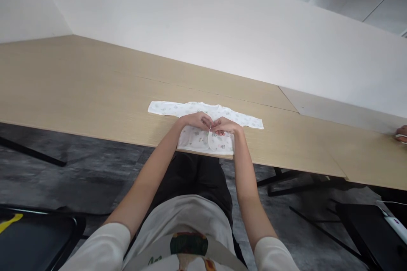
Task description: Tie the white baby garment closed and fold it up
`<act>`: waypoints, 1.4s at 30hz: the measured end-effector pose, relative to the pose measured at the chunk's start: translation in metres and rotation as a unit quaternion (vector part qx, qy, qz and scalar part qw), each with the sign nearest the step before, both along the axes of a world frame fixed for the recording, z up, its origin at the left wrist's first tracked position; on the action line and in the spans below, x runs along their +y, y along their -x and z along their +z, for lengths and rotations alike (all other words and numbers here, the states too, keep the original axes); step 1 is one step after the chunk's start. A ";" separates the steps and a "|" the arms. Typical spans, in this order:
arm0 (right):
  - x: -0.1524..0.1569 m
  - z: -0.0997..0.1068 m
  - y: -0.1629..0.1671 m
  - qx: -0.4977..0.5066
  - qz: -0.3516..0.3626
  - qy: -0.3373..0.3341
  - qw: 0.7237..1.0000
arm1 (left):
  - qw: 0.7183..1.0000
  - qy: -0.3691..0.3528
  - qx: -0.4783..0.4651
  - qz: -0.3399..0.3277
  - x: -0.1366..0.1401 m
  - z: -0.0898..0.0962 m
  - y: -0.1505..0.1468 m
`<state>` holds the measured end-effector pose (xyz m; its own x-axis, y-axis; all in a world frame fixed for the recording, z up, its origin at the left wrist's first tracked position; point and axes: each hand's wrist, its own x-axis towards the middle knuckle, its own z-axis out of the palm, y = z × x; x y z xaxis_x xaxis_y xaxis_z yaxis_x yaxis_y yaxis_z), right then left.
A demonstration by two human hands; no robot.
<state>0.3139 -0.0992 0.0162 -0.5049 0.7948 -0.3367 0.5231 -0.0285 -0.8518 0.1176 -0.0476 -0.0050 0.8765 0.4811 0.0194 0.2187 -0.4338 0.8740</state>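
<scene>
A small white long-sleeved baby top (193,139) with a scattered print lies spread on the wooden table, sleeves stretched out to both sides. Its lower hem reaches the table's front edge. My left hand (200,120) and my right hand (224,125) meet over the middle of its front opening. Both hands pinch the fabric edge there, fingertips almost touching, with a little of the cloth raised between them. Whether a fastener sits between the fingertips is too small to make out.
A white partition (190,21) rises behind the light wooden table (79,89). Black chairs (34,237) stand at the lower left and lower right (365,228), the right one with a white device (396,225) on it. Another person's hand (401,133) shows at the far right edge.
</scene>
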 end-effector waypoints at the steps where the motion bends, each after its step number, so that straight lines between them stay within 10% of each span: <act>1: 0.001 -0.001 0.000 0.001 -0.002 0.000 1.000 | 1.000 -0.002 0.001 0.005 0.000 0.000 0.000; 18: 0.009 -0.010 -0.006 -0.021 0.006 0.007 1.000 | 0.998 -0.026 0.044 0.043 0.003 -0.007 -0.003; 25: -0.018 0.002 0.000 -0.089 -0.054 -0.044 0.994 | 0.978 -0.153 0.076 0.119 0.001 0.005 0.006; 31: -0.102 -0.014 0.031 -0.309 -0.089 -0.362 0.875 | 0.951 -0.229 -0.020 0.208 -0.024 -0.002 -0.001; 35: -0.142 -0.026 0.039 -0.375 -0.028 -0.405 0.833 | 0.938 -0.300 0.037 0.171 -0.034 -0.017 -0.009; 39: -0.114 -0.007 0.006 -0.301 0.002 -0.373 0.878 | 0.920 -0.343 0.084 0.172 -0.012 -0.019 0.012; 42: -0.050 0.013 -0.041 -0.324 -0.159 -0.384 0.850 | 0.901 -0.335 0.142 0.235 0.021 -0.011 0.048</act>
